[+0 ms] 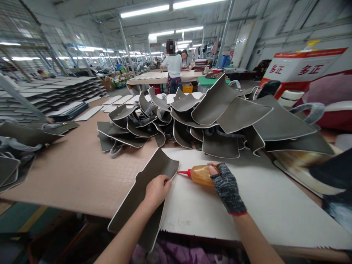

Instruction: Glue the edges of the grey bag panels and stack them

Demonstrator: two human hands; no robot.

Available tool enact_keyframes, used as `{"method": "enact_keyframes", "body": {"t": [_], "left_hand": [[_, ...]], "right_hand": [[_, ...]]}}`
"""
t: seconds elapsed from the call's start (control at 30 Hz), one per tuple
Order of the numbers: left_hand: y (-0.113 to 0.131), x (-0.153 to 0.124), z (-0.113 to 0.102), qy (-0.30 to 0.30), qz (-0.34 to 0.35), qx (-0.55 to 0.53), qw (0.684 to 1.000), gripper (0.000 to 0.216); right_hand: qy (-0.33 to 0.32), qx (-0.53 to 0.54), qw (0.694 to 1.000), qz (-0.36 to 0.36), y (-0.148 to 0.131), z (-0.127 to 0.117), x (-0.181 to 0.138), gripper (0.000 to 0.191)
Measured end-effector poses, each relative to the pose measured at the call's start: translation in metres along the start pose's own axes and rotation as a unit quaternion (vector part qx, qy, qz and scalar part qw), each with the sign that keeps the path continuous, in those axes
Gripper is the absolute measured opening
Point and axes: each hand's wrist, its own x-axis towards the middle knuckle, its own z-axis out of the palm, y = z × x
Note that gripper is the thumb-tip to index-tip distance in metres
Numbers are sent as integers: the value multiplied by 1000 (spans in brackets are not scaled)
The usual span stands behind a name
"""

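Observation:
A dark grey-brown panel (148, 179) with white edges, resembling a leather bag piece, lies slanted over the table's front. My left hand (157, 190) has its fingers curled at the panel's right edge, gripping it. In a dark knitted fingerless glove, my right hand (224, 183) is wrapped round a squeeze bottle (203, 175) of amber liquid. Its thin red nozzle points left, and the tip meets or nearly meets the panel's white right edge. Beneath the bottle lies a white board (209, 212).
A heap of similar panels (217, 102) with wrapped handles stands behind the board. More pieces (33, 132) lie at the left. Flat stacked pieces (68, 110) sit farther back. A red and white box (299, 69) is at the right. Two people (173, 66) are at a far table.

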Motion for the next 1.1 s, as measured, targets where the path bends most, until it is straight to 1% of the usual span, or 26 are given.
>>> {"method": "enact_keyframes", "body": {"t": [0.07,0.3,0.67,0.93,1.1], "left_hand": [[0,1,1,1,-1,1,1000,26],[-2,1,3,10,9,7,1000,27],[0,0,2,9,10,9,1000,24],[7,-3,-4,-6,-10,21,1000,27],[6,-3,-3,2,0,24,1000,26]], "right_hand": [[2,0,1000,6,1,0,0,27],[-33,7,999,18,-2,-2,-10,29],[-65,32,994,85,-12,-5,-34,32],[-81,46,992,82,-19,-9,-55,29],[-105,58,988,96,-21,-10,-65,29]]}}
